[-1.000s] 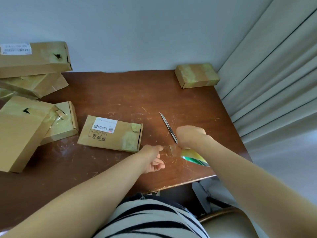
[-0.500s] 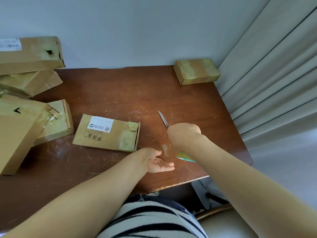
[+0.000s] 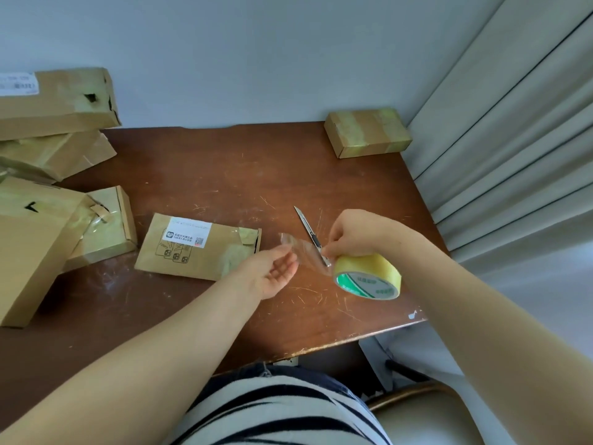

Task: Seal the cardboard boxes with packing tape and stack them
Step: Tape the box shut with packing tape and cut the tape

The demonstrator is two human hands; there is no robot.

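My right hand [image 3: 356,232] grips a yellowish roll of packing tape [image 3: 369,277] with a green-and-white core, held above the table's front right. A short clear strip [image 3: 301,248] is pulled off the roll to the left. My left hand [image 3: 272,273] lies palm up under that strip, with relaxed fingertips touching its free end. A flat cardboard box [image 3: 199,248] with a white label lies just left of my left hand. A small taped box [image 3: 367,131] sits at the far right corner. A slim utility knife [image 3: 305,223] rests on the table behind the strip.
Several cardboard boxes are piled at the left: one large [image 3: 29,248], one small and open-flapped [image 3: 109,226], two stacked at the back [image 3: 54,101]. The brown table [image 3: 224,175] meets a wall behind. A curtain [image 3: 513,123] hangs at the right; a chair [image 3: 417,412] is below.
My right hand has lifted and turned the roll, so it now shows fully. A longer strip stretches left. My left hand went from curled to palm up and moved up under the strip.
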